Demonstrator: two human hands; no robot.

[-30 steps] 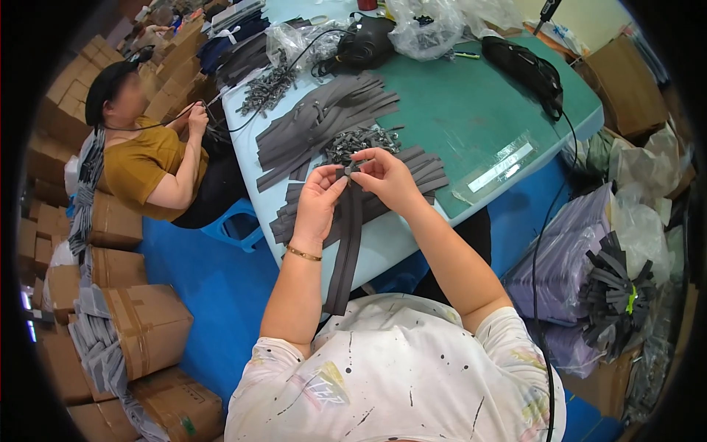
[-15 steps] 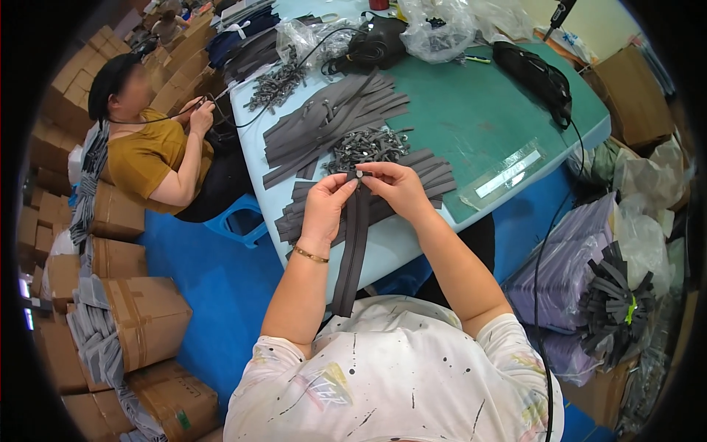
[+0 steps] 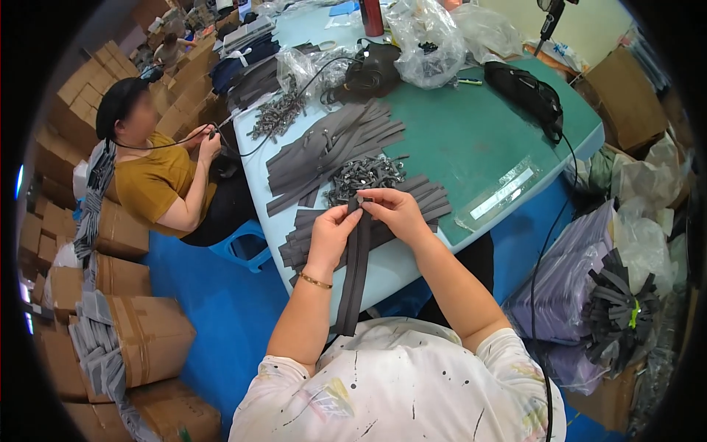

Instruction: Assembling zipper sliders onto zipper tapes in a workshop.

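A long dark grey zipper (image 3: pixel 356 272) hangs down from my fingers toward my lap. My left hand (image 3: pixel 333 239) pinches its tape close to the top end. Beside it my right hand (image 3: pixel 396 215) has thumb and forefinger closed on the same end, where a small shiny metal piece, seemingly a slider, shows between the fingertips. Just beyond my hands lies a heap of zipper sliders with dark pulls (image 3: pixel 366 177). Grey zipper strips (image 3: pixel 305 234) are stacked beneath and left of my hands, and a larger spread of strips (image 3: pixel 324 151) lies farther back.
The table (image 3: pixel 508 151) has a green mat on its right part. A black pouch (image 3: pixel 524 96), clear plastic bags (image 3: pixel 427 44) and a red bottle (image 3: pixel 371 18) stand toward the back. A co-worker in a mustard top (image 3: pixel 158 180) sits at left. Cardboard boxes (image 3: pixel 151 339) line the floor.
The view has tipped slightly, so the table and the boxes sit lower in it. My hands stay together at the zipper's top end, their fingers slightly rearranged. The co-worker's hands have shifted a little.
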